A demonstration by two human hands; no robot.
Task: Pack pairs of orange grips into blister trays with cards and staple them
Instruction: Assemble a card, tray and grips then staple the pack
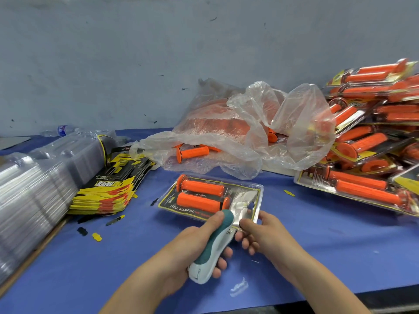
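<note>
The left hand (192, 239) is wrapped round a teal-and-white stapler (213, 250), fingers curled under the body and thumb pressed on top, with the stapler nose set at the near edge of a blister tray (247, 193). The right hand (263, 230) pinches that same near edge, thumb on top and fingers underneath. The tray lies on the blue table (328, 245), loaded with a pair of orange grips (199, 188) side by side and a printed card (181, 208) inside, so this pack is judged filled and at the stapling step; whether any staple is in cannot be told. A large pile of finished packs (374, 123) is stacked on the right. More work is left: loose grips (192, 152) are seen in and at the mouth of a clear plastic bag (249, 132) behind the tray, and on the left a stack of cards (108, 189) lies beside a long stack of empty trays (34, 189).
</note>
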